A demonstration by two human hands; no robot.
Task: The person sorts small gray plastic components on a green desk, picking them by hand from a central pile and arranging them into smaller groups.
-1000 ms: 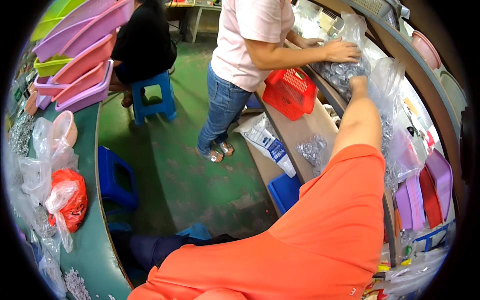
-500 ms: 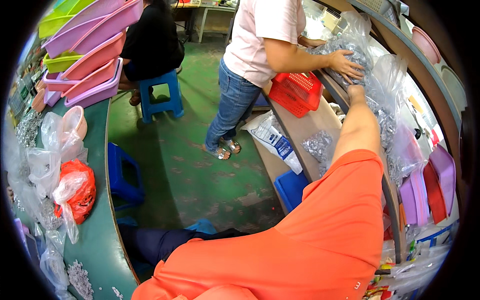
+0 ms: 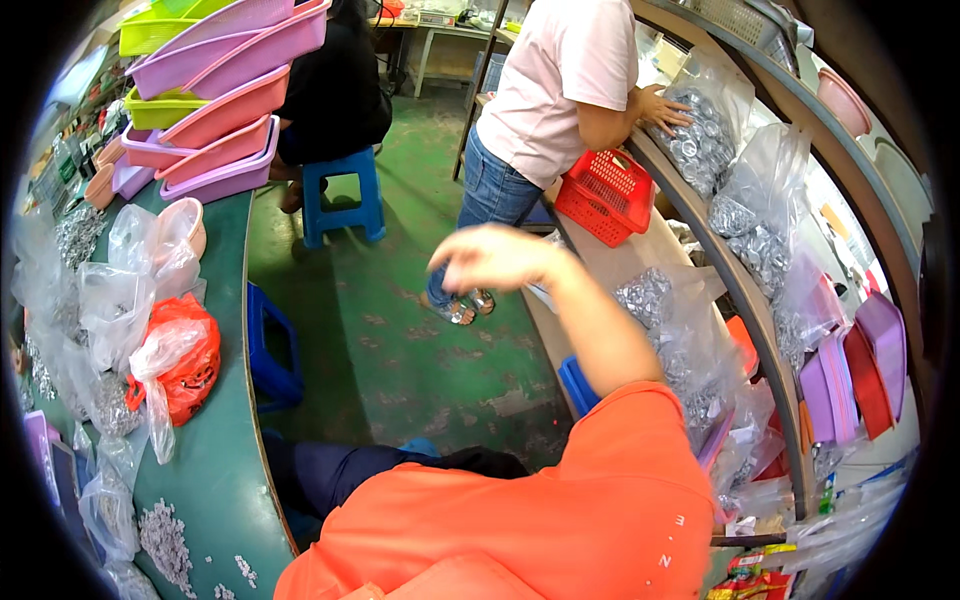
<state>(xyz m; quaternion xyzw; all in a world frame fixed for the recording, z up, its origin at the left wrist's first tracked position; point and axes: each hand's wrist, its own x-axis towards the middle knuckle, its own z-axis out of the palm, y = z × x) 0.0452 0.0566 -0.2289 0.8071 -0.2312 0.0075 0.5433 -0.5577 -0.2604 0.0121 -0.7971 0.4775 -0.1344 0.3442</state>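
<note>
The right hand (image 3: 495,258) hangs in the air over the green floor (image 3: 400,340), its grip loose and apart, fingers drooping and holding nothing. Nearest to the grip, just beyond and to its right, a clear bag of small silvery parts (image 3: 650,295) lies on the lower shelf (image 3: 620,250), apart from the fingers. Farther beyond the grip sits a red basket (image 3: 605,193) on the same shelf, beside another person in a pink shirt (image 3: 560,85), whose hand (image 3: 665,108) rests on a larger bag of silvery parts (image 3: 705,140). Well to the left of the grip, the green counter (image 3: 215,480) carries an orange bag (image 3: 185,360) and stacked trays (image 3: 215,110). The left hand is out of sight.
</note>
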